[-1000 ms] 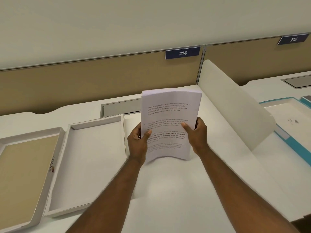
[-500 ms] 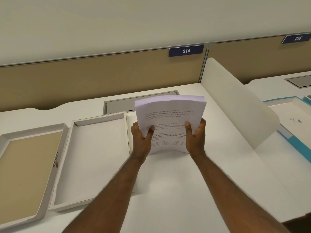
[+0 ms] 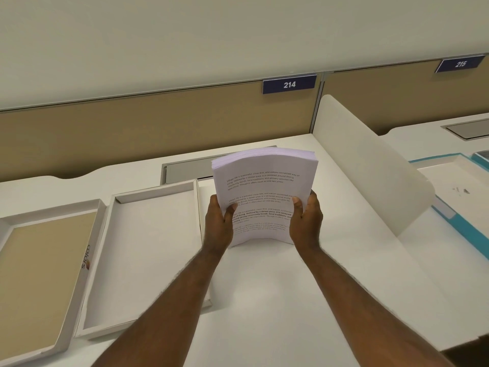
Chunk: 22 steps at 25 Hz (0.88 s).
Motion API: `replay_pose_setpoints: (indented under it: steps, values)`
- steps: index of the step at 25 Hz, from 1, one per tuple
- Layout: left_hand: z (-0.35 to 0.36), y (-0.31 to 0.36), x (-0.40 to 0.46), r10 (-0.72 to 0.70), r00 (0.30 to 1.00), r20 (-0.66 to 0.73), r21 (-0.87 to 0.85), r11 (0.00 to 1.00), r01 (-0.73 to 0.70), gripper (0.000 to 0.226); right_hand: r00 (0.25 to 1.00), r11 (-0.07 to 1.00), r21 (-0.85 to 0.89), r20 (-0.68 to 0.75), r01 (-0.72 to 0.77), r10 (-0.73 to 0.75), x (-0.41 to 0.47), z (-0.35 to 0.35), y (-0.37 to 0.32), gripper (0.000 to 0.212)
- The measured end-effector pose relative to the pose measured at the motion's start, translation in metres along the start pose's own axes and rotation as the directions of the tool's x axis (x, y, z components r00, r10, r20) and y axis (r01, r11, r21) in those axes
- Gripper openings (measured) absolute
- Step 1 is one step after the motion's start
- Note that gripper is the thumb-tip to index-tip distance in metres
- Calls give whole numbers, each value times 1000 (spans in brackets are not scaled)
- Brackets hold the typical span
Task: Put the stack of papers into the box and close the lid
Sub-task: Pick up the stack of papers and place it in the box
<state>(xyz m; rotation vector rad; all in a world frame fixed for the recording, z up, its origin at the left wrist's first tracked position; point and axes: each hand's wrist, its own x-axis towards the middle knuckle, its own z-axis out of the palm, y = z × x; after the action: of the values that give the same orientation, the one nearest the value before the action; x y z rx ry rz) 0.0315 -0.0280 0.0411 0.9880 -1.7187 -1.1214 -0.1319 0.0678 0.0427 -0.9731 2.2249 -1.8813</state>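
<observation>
Papers (image 3: 260,192) stack held above desk (image 3: 264,300), centre frame, bowed, lower edge near surface; contact unclear. Far left: tan-lined lid (image 3: 45,276), cut off by frame edge. Beside it, open white box (image 3: 148,250), near corner hidden by forearm. Left hand (image 3: 218,226) fingers, right hand (image 3: 307,221) fingers clamp stack sides, thumbs on printed page.

You face a pale plain wall (image 3: 238,35) above a tan partition panel (image 3: 132,133) carrying blue number plates 214 (image 3: 289,84) and 215 (image 3: 460,64). A white curved divider (image 3: 370,165) splits your white surface (image 3: 277,300) from the neighbouring one.
</observation>
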Motion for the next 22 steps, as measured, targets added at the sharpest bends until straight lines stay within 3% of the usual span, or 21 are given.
replay_pose_setpoints:
  steps: [5,11,15,22]
  values:
    - [8,0,-5,-15,1000,-25,-17,1000,15,22,1000,1000,-16,27,5,-4,-5,-3,7,31]
    - [9,6,0,-76,994,81,-66,995,81,24,994,999,-9,99,-52,52,-1,-2,6,29]
    - [-14,1,7,-93,986,141,21,996,91,36,989,999,-48,147,-17,24,5,-11,9,25]
    - [-19,4,0,-106,975,197,173,982,72,30,982,992,-124,184,-9,32,2,-14,4,25]
